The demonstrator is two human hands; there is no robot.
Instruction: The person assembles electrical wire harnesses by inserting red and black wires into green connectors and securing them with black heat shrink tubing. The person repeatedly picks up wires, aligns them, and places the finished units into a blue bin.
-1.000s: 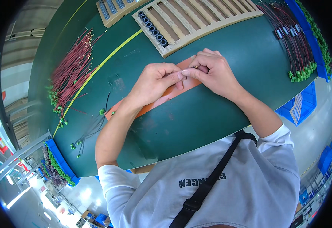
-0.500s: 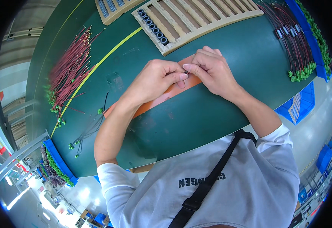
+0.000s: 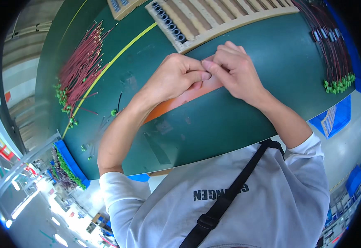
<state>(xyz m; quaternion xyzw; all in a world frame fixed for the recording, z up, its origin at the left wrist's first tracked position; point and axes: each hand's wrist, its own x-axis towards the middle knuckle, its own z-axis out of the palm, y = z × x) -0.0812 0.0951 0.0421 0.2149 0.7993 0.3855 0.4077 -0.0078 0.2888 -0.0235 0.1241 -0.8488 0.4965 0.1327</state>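
My left hand (image 3: 180, 76) and my right hand (image 3: 235, 71) meet over an orange strip (image 3: 180, 101) lying aslant on the green table. Thumb and fingers of each hand are pinched closed, and the fingertips of the two hands nearly touch. A small dark piece shows at the pinch; the fingers cover most of it, so I cannot make out its kind. Just beyond the hands stands a slatted wooden tray (image 3: 213, 38), with a row of dark ring-shaped parts (image 3: 169, 22) in its left slot.
Dark red wires with green connectors (image 3: 81, 66) lie heaped at the left, across a yellow line (image 3: 126, 51). A few loose black wires (image 3: 99, 132) lie by my left forearm. Bundled wires with grey cylinders (image 3: 331, 53) lie right. Blue bins (image 3: 70, 165) flank the table.
The view has shifted slightly, moving the table's contents within the picture. Both hands stay pinched together over the orange strip, with small changes in the fingers.
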